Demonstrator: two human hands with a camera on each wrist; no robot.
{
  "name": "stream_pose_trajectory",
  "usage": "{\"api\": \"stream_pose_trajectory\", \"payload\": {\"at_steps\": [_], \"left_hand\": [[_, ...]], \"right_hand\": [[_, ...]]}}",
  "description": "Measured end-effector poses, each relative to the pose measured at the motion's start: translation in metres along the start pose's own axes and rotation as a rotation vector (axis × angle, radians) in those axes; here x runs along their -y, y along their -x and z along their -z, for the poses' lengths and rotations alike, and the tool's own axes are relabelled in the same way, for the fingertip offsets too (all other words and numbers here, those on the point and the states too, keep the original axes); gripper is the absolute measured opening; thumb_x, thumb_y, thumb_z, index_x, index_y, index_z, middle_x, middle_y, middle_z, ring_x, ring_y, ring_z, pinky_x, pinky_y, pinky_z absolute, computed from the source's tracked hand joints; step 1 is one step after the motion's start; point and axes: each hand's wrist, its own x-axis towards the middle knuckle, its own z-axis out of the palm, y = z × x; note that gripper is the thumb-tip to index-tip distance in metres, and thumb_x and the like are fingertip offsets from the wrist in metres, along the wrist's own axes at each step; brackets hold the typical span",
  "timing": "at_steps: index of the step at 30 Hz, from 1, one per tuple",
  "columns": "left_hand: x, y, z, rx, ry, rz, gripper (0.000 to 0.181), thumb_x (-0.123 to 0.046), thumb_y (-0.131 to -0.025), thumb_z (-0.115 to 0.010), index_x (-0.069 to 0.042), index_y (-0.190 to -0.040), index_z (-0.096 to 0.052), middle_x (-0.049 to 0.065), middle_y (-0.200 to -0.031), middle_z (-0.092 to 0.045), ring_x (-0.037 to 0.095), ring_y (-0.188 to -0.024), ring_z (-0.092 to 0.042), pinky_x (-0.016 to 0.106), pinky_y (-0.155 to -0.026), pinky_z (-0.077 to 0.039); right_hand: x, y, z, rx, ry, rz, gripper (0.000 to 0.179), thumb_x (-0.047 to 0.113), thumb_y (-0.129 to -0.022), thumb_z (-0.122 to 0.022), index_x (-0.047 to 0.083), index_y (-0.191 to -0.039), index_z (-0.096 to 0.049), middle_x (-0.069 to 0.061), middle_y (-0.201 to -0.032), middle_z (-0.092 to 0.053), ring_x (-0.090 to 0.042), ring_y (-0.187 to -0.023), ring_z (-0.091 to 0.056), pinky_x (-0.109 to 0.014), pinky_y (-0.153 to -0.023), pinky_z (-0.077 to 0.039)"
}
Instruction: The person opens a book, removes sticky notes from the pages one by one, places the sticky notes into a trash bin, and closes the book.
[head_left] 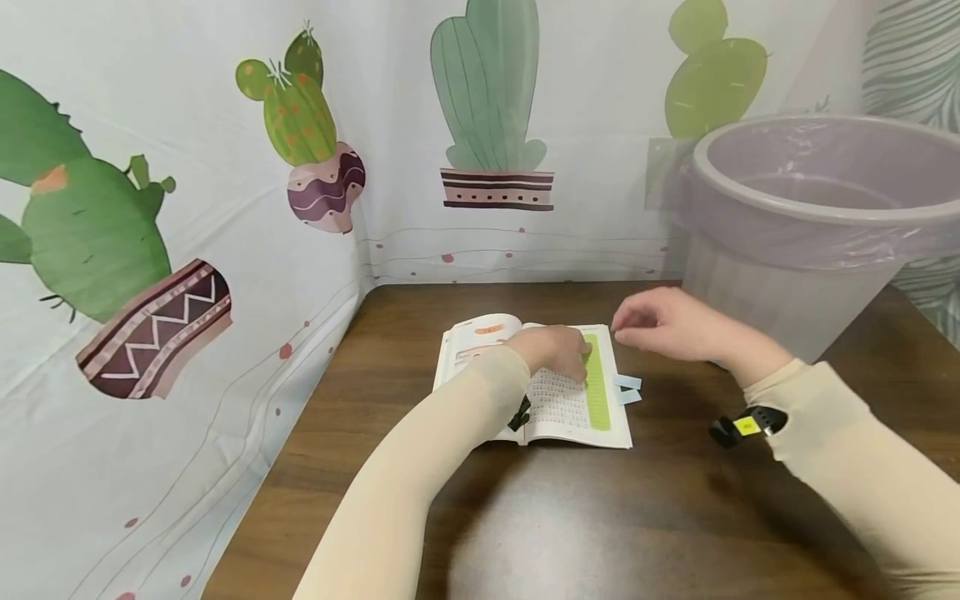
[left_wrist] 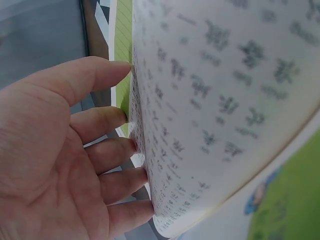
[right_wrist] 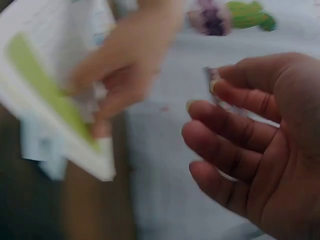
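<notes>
An open book (head_left: 555, 417) lies on the wooden table, with printed text on its pages and a lime-green band (head_left: 596, 387) along the right page. My left hand (head_left: 551, 348) reaches over that page. In the left wrist view, its fingers (left_wrist: 117, 179) are spread, their tips against a curved page (left_wrist: 200, 100) beside the green band. Light blue tabs (head_left: 628, 383) stick out from the book's right edge. My right hand (head_left: 671, 323) hovers just right of the book, loosely bent, thumb and index fingertip close together. No held thing shows there.
A large bin (head_left: 765, 292) with a pale purple liner stands at the back right, close behind the right hand. White cloth (head_left: 405, 250) printed with cacti hangs along the table's back and left sides. Bare dark wood (head_left: 525, 533) stretches in front of the book.
</notes>
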Motion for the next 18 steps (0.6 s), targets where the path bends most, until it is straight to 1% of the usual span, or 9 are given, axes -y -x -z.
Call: {"api": "stream_pose_trajectory", "payload": {"at_steps": [4, 7, 9, 11, 13, 18], "left_hand": [[-0.002, 0.0, -0.001, -0.008, 0.0, -0.002, 0.071, -0.035, -0.093, -0.066, -0.025, -0.159, -0.041, -0.003, -0.165, -0.042, 0.017, -0.146, -0.046, 0.038, -0.125, -0.033], [-0.001, -0.001, -0.002, -0.01, -0.01, -0.008, 0.071, -0.035, -0.094, -0.065, -0.025, -0.159, -0.041, -0.003, -0.164, -0.042, 0.016, -0.143, -0.048, 0.038, -0.125, -0.034], [-0.001, -0.001, -0.003, -0.008, -0.015, -0.019, 0.07, -0.035, -0.094, -0.064, -0.024, -0.159, -0.041, -0.002, -0.164, -0.043, 0.015, -0.141, -0.049, 0.037, -0.124, -0.034], [-0.001, -0.002, -0.004, -0.008, -0.014, -0.027, 0.07, -0.034, -0.094, -0.064, -0.024, -0.159, -0.04, -0.002, -0.164, -0.042, 0.016, -0.142, -0.049, 0.036, -0.124, -0.034], [0.0, -0.002, -0.003, -0.013, -0.015, -0.029, 0.07, -0.034, -0.094, -0.064, -0.024, -0.159, -0.041, -0.001, -0.165, -0.042, 0.016, -0.144, -0.048, 0.035, -0.124, -0.034], [-0.001, -0.001, -0.002, -0.027, -0.024, -0.04, 0.071, -0.035, -0.093, -0.064, -0.022, -0.159, -0.04, 0.0, -0.165, -0.042, 0.019, -0.148, -0.045, 0.035, -0.124, -0.035]], "right_hand": [[-0.027, -0.004, -0.031, 0.115, -0.081, -0.165, 0.003, 0.014, -0.093, -0.071, 0.012, -0.095, -0.073, -0.003, -0.086, -0.076, -0.015, -0.068, -0.065, -0.031, -0.063, -0.055], [-0.043, -0.008, -0.049, 0.178, -0.106, -0.29, 0.005, 0.015, -0.093, -0.069, 0.011, -0.091, -0.071, -0.004, -0.078, -0.071, -0.018, -0.059, -0.061, -0.03, -0.052, -0.05], [-0.051, -0.009, -0.057, 0.206, -0.107, -0.345, 0.008, 0.016, -0.093, -0.069, 0.011, -0.088, -0.07, -0.005, -0.073, -0.068, -0.019, -0.058, -0.061, -0.029, -0.049, -0.048], [-0.058, -0.011, -0.061, 0.228, -0.1, -0.383, 0.009, 0.018, -0.092, -0.07, 0.012, -0.085, -0.068, -0.004, -0.07, -0.066, -0.019, -0.057, -0.061, -0.029, -0.048, -0.046], [-0.062, -0.012, -0.064, 0.243, -0.098, -0.403, 0.011, 0.019, -0.091, -0.071, 0.012, -0.083, -0.067, -0.003, -0.069, -0.065, -0.018, -0.056, -0.06, -0.028, -0.047, -0.045], [-0.068, -0.018, -0.065, 0.279, -0.074, -0.425, 0.015, 0.022, -0.091, -0.072, 0.013, -0.081, -0.065, -0.001, -0.068, -0.06, -0.016, -0.053, -0.055, -0.025, -0.046, -0.04]]}}
